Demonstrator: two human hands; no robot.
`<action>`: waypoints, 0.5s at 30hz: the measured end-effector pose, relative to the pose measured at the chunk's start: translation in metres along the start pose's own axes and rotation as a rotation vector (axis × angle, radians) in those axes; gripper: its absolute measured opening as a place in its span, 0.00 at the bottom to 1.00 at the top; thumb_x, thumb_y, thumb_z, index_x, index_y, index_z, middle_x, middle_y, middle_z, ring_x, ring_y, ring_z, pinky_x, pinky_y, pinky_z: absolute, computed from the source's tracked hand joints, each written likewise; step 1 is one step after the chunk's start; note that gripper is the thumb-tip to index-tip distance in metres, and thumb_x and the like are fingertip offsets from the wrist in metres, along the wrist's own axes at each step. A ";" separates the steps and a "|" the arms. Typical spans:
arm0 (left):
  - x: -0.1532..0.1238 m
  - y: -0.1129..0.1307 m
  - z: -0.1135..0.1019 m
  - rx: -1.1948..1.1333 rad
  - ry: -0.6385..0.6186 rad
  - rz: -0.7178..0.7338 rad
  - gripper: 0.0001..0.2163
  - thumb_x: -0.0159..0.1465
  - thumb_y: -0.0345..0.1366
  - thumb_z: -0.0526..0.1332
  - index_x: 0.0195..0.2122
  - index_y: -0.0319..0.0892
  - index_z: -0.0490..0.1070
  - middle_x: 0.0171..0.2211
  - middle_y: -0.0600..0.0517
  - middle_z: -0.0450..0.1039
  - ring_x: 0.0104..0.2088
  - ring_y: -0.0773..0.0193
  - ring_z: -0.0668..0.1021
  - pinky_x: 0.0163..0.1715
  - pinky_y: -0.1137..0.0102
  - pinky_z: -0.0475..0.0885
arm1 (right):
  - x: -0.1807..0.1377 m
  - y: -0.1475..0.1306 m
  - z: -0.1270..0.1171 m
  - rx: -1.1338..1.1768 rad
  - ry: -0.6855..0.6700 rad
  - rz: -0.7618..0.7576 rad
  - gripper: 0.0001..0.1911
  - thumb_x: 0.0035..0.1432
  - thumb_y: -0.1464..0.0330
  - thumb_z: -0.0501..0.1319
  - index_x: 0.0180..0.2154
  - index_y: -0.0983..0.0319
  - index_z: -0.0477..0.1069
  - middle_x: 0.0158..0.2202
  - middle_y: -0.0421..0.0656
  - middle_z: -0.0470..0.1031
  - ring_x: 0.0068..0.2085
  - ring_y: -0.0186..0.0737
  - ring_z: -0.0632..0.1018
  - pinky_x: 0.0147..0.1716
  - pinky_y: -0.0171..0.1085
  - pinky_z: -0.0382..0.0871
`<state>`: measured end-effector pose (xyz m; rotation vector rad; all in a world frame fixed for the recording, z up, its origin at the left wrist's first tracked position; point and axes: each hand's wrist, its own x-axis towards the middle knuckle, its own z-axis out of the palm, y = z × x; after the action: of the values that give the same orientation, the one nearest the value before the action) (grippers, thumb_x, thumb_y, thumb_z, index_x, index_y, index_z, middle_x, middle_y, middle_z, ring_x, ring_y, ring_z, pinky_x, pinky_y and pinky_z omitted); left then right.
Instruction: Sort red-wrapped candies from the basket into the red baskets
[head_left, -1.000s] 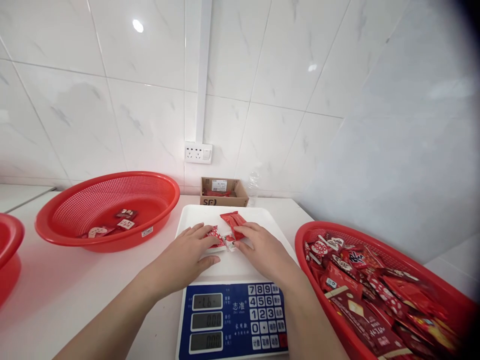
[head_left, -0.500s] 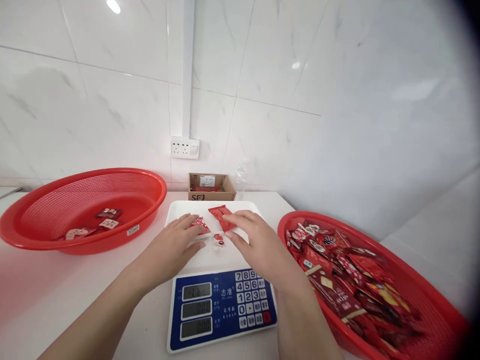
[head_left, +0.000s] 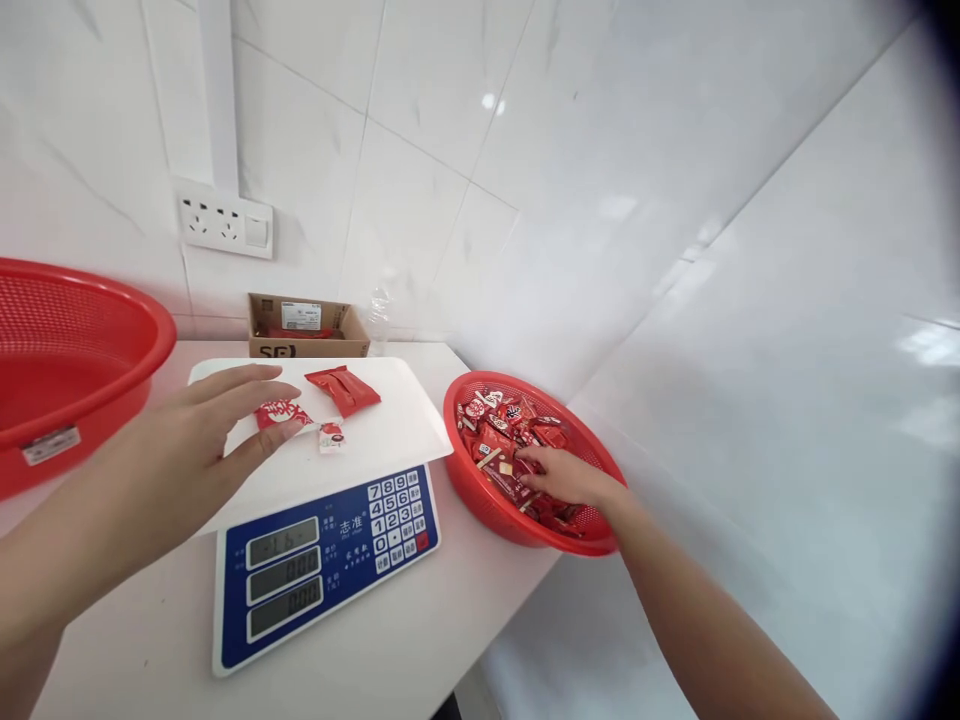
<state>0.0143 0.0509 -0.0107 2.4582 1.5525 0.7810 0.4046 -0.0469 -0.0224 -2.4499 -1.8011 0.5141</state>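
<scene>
A blue-faced scale [head_left: 330, 560] with a white pan [head_left: 390, 430] sits in front of me. Three red packets lie on the pan: a larger one [head_left: 343, 388], a patterned one [head_left: 279, 412] and a tiny one [head_left: 331, 436]. My left hand [head_left: 199, 435] hovers over the pan's left side, fingers spread, fingertips touching the patterned packet. My right hand [head_left: 559, 477] reaches into the red basket [head_left: 487, 500] on the right, which is full of several red snack packets [head_left: 499, 425]; its fingers rest flat among them, and whether they grip one is hidden.
Another red mesh basket [head_left: 82, 340] stands at the left. A small cardboard box [head_left: 304, 328] and a clear bottle [head_left: 379, 312] stand against the tiled wall under a wall socket [head_left: 223, 220]. The counter ends just past the right basket.
My right hand has left the scale pan and gone right into the full basket. The view has swung right. My left hand stays by the patterned packet.
</scene>
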 end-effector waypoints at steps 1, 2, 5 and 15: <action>0.000 0.001 0.000 0.003 0.001 -0.011 0.19 0.68 0.50 0.49 0.53 0.51 0.71 0.62 0.54 0.65 0.41 0.52 0.80 0.41 0.59 0.74 | 0.001 0.005 0.003 -0.006 -0.029 0.007 0.16 0.61 0.68 0.62 0.51 0.60 0.73 0.50 0.48 0.77 0.49 0.50 0.78 0.50 0.51 0.70; 0.000 0.001 0.000 0.007 0.000 -0.025 0.19 0.68 0.50 0.49 0.52 0.51 0.71 0.62 0.53 0.65 0.38 0.55 0.81 0.40 0.60 0.74 | 0.002 0.009 0.007 -0.005 -0.045 0.009 0.16 0.62 0.67 0.61 0.52 0.60 0.71 0.52 0.48 0.75 0.50 0.49 0.77 0.51 0.52 0.69; -0.001 0.003 -0.001 0.002 -0.021 -0.031 0.19 0.68 0.48 0.48 0.53 0.49 0.71 0.62 0.51 0.66 0.39 0.53 0.80 0.42 0.58 0.74 | 0.004 0.014 0.014 0.005 -0.040 0.016 0.19 0.65 0.63 0.59 0.55 0.61 0.67 0.58 0.49 0.69 0.56 0.49 0.73 0.54 0.55 0.66; -0.003 0.001 -0.001 -0.020 -0.058 0.038 0.20 0.67 0.49 0.49 0.53 0.49 0.71 0.59 0.50 0.68 0.54 0.43 0.74 0.49 0.53 0.71 | -0.011 0.021 0.004 0.000 -0.259 -0.046 0.34 0.54 0.62 0.67 0.61 0.60 0.63 0.65 0.49 0.61 0.64 0.54 0.63 0.62 0.48 0.58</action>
<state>0.0134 0.0476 -0.0108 2.4801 1.4754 0.7205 0.4198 -0.0643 -0.0286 -2.4301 -1.9412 0.8627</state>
